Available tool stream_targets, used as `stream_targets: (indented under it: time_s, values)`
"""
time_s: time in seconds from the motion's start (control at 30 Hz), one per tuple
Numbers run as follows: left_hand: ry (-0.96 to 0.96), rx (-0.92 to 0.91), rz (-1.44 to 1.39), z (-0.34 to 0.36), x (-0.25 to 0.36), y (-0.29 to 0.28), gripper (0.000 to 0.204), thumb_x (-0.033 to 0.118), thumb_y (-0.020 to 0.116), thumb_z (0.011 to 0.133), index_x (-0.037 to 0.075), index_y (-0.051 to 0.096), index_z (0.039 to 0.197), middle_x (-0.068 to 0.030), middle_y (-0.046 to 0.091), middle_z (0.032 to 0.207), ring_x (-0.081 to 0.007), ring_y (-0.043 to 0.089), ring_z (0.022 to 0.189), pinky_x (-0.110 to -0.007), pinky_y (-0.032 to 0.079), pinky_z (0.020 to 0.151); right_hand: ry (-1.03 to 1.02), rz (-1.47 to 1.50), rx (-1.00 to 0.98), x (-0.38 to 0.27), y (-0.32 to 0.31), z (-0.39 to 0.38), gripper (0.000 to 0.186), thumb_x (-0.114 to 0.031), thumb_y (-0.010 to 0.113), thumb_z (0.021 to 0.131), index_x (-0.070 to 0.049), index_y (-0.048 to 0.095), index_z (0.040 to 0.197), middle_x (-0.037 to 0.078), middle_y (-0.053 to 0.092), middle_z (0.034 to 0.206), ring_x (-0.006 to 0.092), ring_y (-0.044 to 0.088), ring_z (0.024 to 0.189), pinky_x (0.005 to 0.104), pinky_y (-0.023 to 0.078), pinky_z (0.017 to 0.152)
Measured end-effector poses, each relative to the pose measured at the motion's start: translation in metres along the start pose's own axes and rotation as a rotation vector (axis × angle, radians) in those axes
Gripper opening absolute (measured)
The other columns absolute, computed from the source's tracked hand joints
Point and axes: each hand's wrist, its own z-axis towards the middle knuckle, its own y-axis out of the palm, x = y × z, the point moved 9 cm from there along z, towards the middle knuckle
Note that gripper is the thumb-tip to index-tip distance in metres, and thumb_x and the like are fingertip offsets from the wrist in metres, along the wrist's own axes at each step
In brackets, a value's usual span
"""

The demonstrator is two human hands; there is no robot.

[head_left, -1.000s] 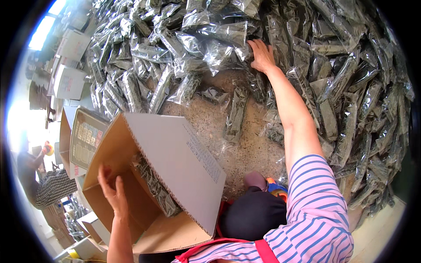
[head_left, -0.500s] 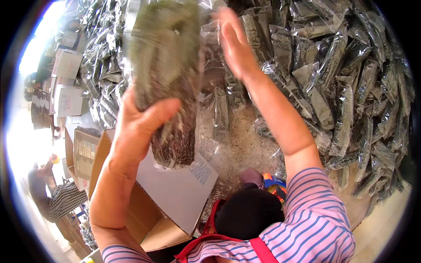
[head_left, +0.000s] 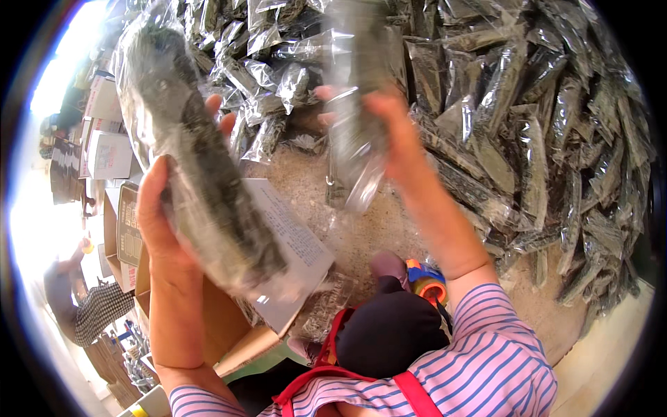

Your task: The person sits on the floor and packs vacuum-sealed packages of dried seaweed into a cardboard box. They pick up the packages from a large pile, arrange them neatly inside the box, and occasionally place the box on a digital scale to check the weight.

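My left hand is closed round a long clear bag of dried seaweed, dark green and crumpled, which tilts over the open cardboard box. The thumb lies along its near left side, while fingertips show past its far edge. In my right hand, blurred by motion, is a second clear bag of dried seaweed, held nearly upright above the floor. Its upper end overlaps the heap behind. The box's pale flap is folded outward below the left bag, which hides part of it.
A large heap of similar bags spreads across the right and far side. By my foot lies a blue and orange tape dispenser. Stacked cartons stand at the left. Another person is at the left edge.
My right hand was empty with fingers stretched; now it grips a second bag. The bag in my left hand has swung left and tilted, its near end lower right.
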Motion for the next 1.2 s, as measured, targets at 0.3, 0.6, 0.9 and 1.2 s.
stream_targets:
  time_s: [0.3, 0.6, 0.9, 1.2]
  values:
    - [0.006, 0.477, 0.054, -0.216, 0.026, -0.074, 0.056, 0.040, 0.046, 0.086, 0.000, 0.045, 0.126, -0.0165, 0.056, 0.117, -0.0267, 0.057, 0.104, -0.039, 0.047, 0.089, -0.358, -0.965, -0.531, 0.073, 0.203, -0.082, 0.072, -0.046, 0.048, 0.088, -0.003, 0.023, 0.141, 0.023, 0.017, 0.146, 0.0363, 0.011, 0.137, 0.0435, 0.010, 0.110]
    - [-0.943, 0.818, 0.098, -0.311, -0.027, -0.292, 0.037, 0.036, 0.061, 0.084, 0.004, 0.060, 0.103, -0.0123, 0.067, 0.083, -0.0239, 0.066, 0.069, -0.040, 0.055, 0.069, -0.205, -1.195, -0.639, 0.113, 0.198, -0.101, 0.057, -0.030, 0.055, 0.083, -0.012, 0.041, 0.136, 0.019, 0.019, 0.147, 0.0348, 0.018, 0.136, 0.0436, 0.015, 0.110]
    - [-0.719, 0.585, 0.375, -0.255, -0.203, -0.371, 0.054, 0.034, 0.059, 0.086, 0.001, 0.046, 0.127, -0.0151, 0.056, 0.120, -0.0269, 0.056, 0.107, -0.038, 0.045, 0.093, -0.136, -1.078, -0.628, 0.132, 0.184, -0.124, 0.070, -0.041, 0.052, 0.083, -0.009, 0.029, 0.141, 0.022, 0.013, 0.148, 0.0394, 0.015, 0.136, 0.0474, 0.013, 0.110]
    - [-0.301, 1.001, 1.158, -0.301, 0.000, -0.427, 0.052, 0.033, 0.056, 0.087, 0.000, 0.047, 0.127, -0.0146, 0.058, 0.119, -0.0276, 0.057, 0.106, -0.039, 0.044, 0.093, -0.354, -1.704, 0.368, -0.131, -0.082, -0.272, 0.057, -0.012, 0.067, 0.069, -0.005, 0.046, 0.121, 0.016, 0.045, 0.123, 0.0319, 0.041, 0.119, 0.0421, 0.034, 0.101]
